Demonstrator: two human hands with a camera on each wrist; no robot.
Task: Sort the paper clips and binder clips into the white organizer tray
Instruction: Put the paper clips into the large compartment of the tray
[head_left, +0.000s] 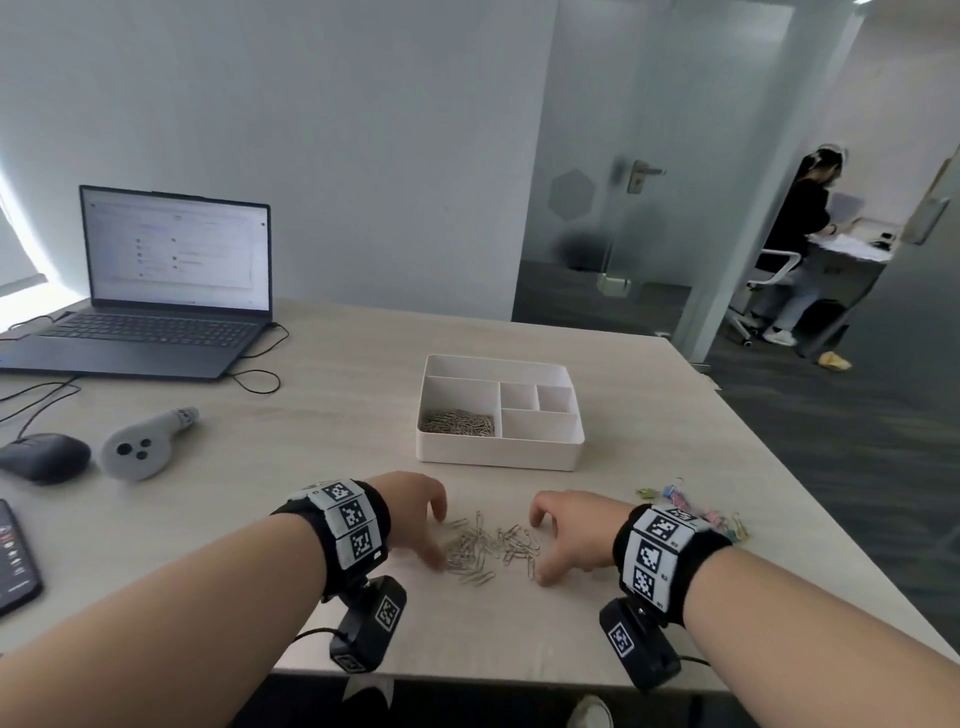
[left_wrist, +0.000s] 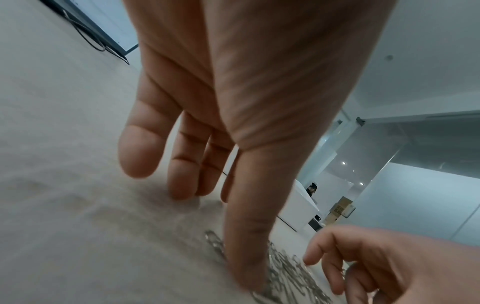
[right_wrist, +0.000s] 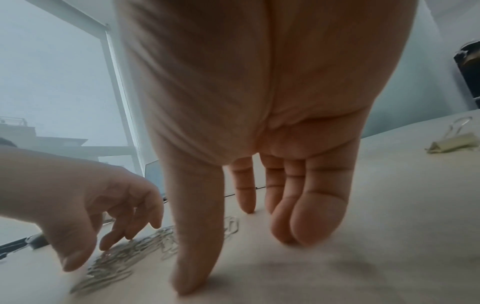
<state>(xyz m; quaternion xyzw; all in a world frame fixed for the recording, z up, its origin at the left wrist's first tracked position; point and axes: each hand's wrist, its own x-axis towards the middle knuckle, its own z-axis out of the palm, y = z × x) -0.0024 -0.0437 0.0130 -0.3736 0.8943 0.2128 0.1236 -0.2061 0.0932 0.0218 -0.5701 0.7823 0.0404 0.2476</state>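
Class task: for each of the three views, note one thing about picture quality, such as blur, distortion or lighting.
Head view: wide-angle bending curves the table edges, while the paper clips stay fairly sharp. Left wrist view: the left hand looms large, and the clips and nearby table surface are smeared. Right wrist view: the right hand fills the frame under soft, hazy light; fingertips cast faint shadows.

A: What lies between the hands and the white organizer tray (head_left: 500, 457)?

B: A bare strip of table (head_left: 332, 415). The left hand (head_left: 415, 512) and right hand (head_left: 569, 535) flank a loose pile of paper clips (head_left: 488, 545), so the way forward is open.

A: And the sides?

B: Coloured binder clips (head_left: 691, 512) crowd the right hand's outer side. Left, a grey controller (head_left: 143, 447), a mouse (head_left: 44, 457) and a laptop (head_left: 156, 291) with trailing cables stand well apart from the left hand.
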